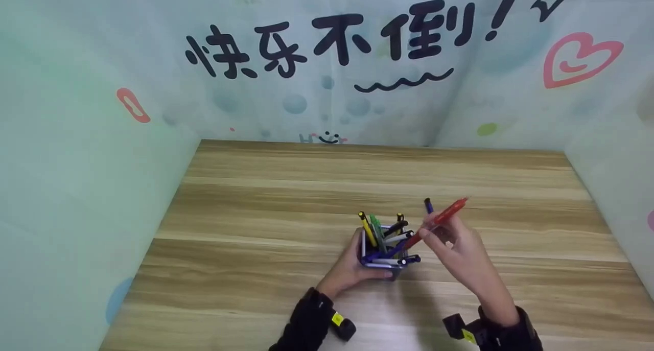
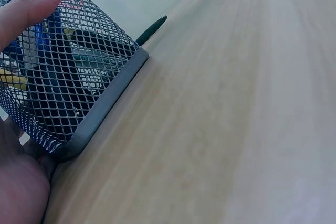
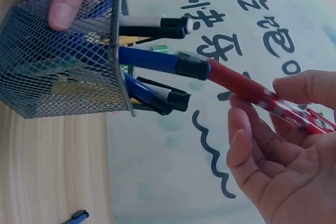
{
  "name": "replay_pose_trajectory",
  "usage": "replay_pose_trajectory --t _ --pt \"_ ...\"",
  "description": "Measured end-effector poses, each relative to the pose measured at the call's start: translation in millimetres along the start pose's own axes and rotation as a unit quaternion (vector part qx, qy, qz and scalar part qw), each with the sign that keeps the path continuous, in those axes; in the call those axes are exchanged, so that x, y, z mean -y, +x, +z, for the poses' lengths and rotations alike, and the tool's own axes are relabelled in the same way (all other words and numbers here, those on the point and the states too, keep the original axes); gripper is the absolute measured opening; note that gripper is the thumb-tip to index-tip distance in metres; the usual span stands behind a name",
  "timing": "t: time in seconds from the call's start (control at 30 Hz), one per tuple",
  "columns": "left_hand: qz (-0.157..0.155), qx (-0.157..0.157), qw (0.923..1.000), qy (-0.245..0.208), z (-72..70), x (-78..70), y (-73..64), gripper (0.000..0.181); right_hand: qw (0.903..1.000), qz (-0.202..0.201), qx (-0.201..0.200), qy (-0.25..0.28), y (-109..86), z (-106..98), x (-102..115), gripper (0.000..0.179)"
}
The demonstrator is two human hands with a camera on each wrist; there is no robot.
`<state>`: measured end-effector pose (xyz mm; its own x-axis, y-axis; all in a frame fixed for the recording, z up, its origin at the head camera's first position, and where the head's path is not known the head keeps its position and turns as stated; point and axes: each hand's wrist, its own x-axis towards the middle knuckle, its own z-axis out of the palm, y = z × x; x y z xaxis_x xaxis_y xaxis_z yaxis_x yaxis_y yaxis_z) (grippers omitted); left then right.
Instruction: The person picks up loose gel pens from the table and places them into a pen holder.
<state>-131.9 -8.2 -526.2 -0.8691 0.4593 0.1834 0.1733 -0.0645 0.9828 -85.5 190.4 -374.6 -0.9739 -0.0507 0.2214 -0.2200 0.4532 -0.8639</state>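
Note:
My left hand [image 1: 348, 269] grips a dark metal mesh pen holder [image 3: 58, 72] low over the wooden table, its thumb pressed along one mesh wall [image 2: 100, 72]. Yellow, green, blue, white and black pens stick out of the holder at various angles. To the right of it, my right hand [image 1: 465, 256] pinches a red pen [image 3: 239, 83] between thumb and fingers. One end of the red pen overlaps a blue pen's black cap [image 3: 193, 68] at the holder's mouth in the right wrist view. Its other end points up and away to the right in the head view.
A dark blue pen [image 1: 428, 205] lies on the table [image 1: 255, 213] just beyond my right hand. A printed cloth backdrop [image 1: 327, 100] rises along the table's back edge and both sides. Black wrist cameras [image 1: 343, 328] sit on both sleeves.

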Motion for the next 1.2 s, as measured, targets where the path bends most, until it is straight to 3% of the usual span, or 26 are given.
replay_pose_trajectory --t 0.1,0.2,0.33,0.5,0.67,0.77,0.93,1.2 --pt "0.009 0.002 0.9999 -0.005 0.1 -0.1 -0.2 0.088 0.9985 -0.004 0.017 -0.052 0.3 4 1 0.016" --pt "0.008 0.004 0.9998 -0.016 0.5 -11.5 -2.4 0.087 0.9970 -0.004 0.029 -0.072 1.2 7 1 0.017" --pt "-0.001 0.006 0.9997 -0.024 0.9 -28.1 -5.2 0.087 0.9963 -0.011 0.036 -0.077 0.7 8 -1 0.020" --pt "-0.009 0.007 0.9998 -0.019 0.6 -31.5 -5.4 0.087 0.9966 -0.018 0.030 -0.074 -2.9 7 3 0.018" --pt "-0.010 0.008 0.9997 -0.020 0.2 -29.8 -5.0 0.086 0.9952 -0.042 0.017 -0.087 -4.0 8 4 0.016" --pt "-0.013 0.008 0.9996 -0.022 0.2 -20.4 -3.5 0.088 0.9914 -0.052 0.003 -0.120 -3.3 9 1 0.018" --pt "-0.017 0.006 0.9997 -0.016 0.1 -6.2 -1.9 0.090 0.9849 -0.036 -0.012 -0.169 -1.4 12 -3 0.010" --pt "-0.023 0.000 0.9996 -0.015 0.2 -6.5 -3.1 0.089 0.9799 -0.031 0.022 -0.196 -1.9 20 -4 0.006"
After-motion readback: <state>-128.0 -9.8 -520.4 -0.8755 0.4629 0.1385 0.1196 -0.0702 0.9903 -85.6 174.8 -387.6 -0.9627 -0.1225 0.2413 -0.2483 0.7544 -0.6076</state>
